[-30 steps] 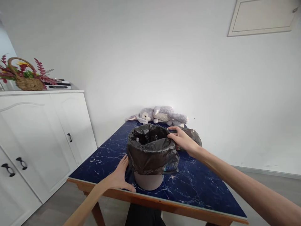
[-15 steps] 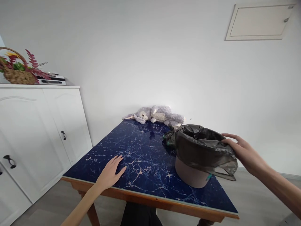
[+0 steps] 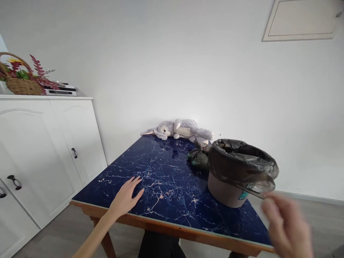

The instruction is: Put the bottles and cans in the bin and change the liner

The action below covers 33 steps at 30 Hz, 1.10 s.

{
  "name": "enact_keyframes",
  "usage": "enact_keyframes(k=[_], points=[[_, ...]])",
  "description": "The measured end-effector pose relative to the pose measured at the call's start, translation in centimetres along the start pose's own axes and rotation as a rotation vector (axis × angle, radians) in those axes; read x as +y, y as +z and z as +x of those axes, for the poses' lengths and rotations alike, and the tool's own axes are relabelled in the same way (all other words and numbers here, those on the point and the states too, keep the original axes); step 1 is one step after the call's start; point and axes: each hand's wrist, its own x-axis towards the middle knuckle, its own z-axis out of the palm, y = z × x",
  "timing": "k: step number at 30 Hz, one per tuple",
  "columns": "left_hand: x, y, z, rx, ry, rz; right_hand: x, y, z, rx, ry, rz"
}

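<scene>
A black plastic garbage bag [image 3: 233, 170] lines a grey-brown trash bin [image 3: 223, 190] on the right part of the table, its edge folded down over the outside. My right hand [image 3: 287, 222], smeared by motion, is at the lower right beyond the table edge. Its fingers are closed at the bag's stretched lower edge and appear to pinch it. My left hand [image 3: 125, 199] rests flat on the blue marbled tabletop [image 3: 161, 179] near the front edge, fingers spread, holding nothing. Just left of the bin sits a small knotted dark bag [image 3: 199, 157], its contents hard to make out.
A grey plush rabbit [image 3: 182, 129] lies on its side at the table's back edge, against the wall. White cabinets [image 3: 43, 150] stand to the left, topped by a wicker flower basket [image 3: 24, 86] and a white device [image 3: 61, 90]. A wall panel [image 3: 301, 19] is at upper right.
My right hand has left the bag's upper rim and moved down and toward me to its lower edge. The bin appears slightly turned, showing more of its teal label. My left hand stays put.
</scene>
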Motion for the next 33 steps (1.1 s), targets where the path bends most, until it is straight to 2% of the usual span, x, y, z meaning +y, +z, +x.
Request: enact_keyframes(k=[2,3,5,7,9,12,19,26,33], points=[[0.0,0.0,0.0,-0.002,-0.003,0.001,-0.9,3.0,-4.2,-0.327,-0.039,0.181],[0.1,-0.1,0.0,-0.003,-0.005,0.002,-1.3,4.7,-5.6,-0.449,-0.026,0.266],[0.2,-0.2,-0.1,0.003,-0.007,0.005,-1.6,8.0,-6.8,-0.632,0.076,0.329],[0.5,-0.5,-0.2,0.011,-0.013,0.008,-1.4,10.8,-6.5,-0.705,0.158,0.325],[0.9,-0.7,-0.3,0.009,-0.027,0.01,-0.9,12.6,-5.4,-0.733,0.199,0.312],[1.4,-1.0,-0.2,-0.007,-0.053,0.001,-0.2,13.9,-4.3,-0.79,0.249,0.341],[1.4,-1.1,0.2,0.003,-0.111,-0.054,0.2,13.3,-4.2,-0.753,0.378,0.553],[1.3,-1.2,0.3,0.048,-0.073,-0.047,0.4,13.6,-4.2,-0.658,0.441,0.691],[1.0,-1.2,0.8,0.055,-0.064,-0.053,-0.1,13.2,-4.1,-0.639,0.503,0.759]])
